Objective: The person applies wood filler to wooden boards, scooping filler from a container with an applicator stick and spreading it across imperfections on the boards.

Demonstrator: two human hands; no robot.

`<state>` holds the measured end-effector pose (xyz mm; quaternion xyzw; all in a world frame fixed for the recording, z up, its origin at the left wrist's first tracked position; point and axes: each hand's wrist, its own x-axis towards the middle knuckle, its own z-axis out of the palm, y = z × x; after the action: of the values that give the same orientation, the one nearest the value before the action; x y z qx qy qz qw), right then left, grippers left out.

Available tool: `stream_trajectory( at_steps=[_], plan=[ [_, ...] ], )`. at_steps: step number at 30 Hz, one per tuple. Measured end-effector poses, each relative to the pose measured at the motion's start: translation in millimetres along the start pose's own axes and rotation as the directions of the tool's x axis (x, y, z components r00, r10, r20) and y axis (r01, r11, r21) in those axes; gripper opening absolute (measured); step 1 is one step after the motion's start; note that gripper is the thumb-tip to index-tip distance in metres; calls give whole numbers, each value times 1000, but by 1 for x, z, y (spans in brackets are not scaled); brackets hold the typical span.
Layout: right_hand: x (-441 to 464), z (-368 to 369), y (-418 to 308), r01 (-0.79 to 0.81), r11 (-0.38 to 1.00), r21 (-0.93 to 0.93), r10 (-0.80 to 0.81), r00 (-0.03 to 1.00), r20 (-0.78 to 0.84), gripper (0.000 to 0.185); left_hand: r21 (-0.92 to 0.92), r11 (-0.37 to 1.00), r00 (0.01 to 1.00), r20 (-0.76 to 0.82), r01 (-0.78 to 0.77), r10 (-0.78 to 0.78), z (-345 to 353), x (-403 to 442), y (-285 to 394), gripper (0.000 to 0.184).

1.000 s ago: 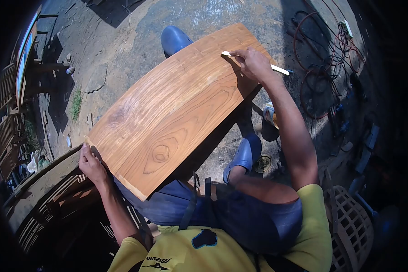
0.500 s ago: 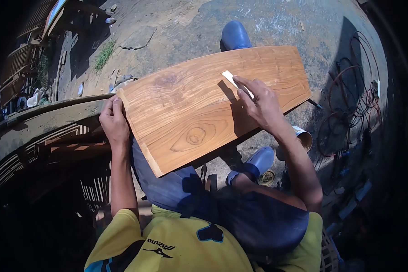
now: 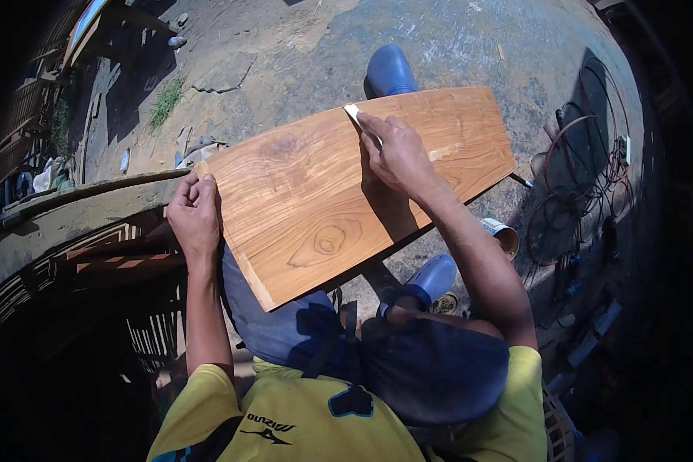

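Note:
A brown wooden board (image 3: 300,204) with wavy grain and a knot lies tilted across my lap, with a paler strip along its left end. My left hand (image 3: 194,219) pinches the board's upper left corner between thumb and fingers. In my right hand (image 3: 399,158) is a flat, pale strip (image 3: 352,112), its tip against the board's face near the far long edge. My fingers cover most of this strip, so its exact kind cannot be made out. A dark shadow of the hand falls across the board below it.
A blue clog (image 3: 393,71) shows beyond the board, and another blue clog (image 3: 433,279) below it. An open tin (image 3: 502,237) and a round lid (image 3: 444,303) stand near my right leg. Tangled cables (image 3: 585,181) lie at right. A concrete ledge (image 3: 92,204) runs along the left.
My right hand has moved left and toward the board's far edge with the pale strip. My left hand stays at the corner, and the whole view has shifted slightly.

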<state>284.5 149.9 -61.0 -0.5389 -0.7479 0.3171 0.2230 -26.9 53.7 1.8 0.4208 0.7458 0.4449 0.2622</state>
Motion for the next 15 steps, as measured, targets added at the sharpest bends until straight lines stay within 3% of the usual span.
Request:
stream_trajectory(
  at_steps=[3,7,9,15],
  plan=[
    [-1,-9,5,-8,998,-67,13,997,71,35,4,1000,1000,-6,9,-9,-2,3,-5,19],
    [2,-23,5,-12,997,-76,14,999,28,36,16,1000,1000,-6,-3,4,-5,2,-9,18],
    [6,-22,5,50,990,-130,-37,995,96,36,19,1000,1000,-12,-17,17,-3,4,-9,18],
    [12,-33,26,-9,996,-86,17,996,90,33,41,999,999,-1,-34,34,-2,1,-2,18]
  ],
)
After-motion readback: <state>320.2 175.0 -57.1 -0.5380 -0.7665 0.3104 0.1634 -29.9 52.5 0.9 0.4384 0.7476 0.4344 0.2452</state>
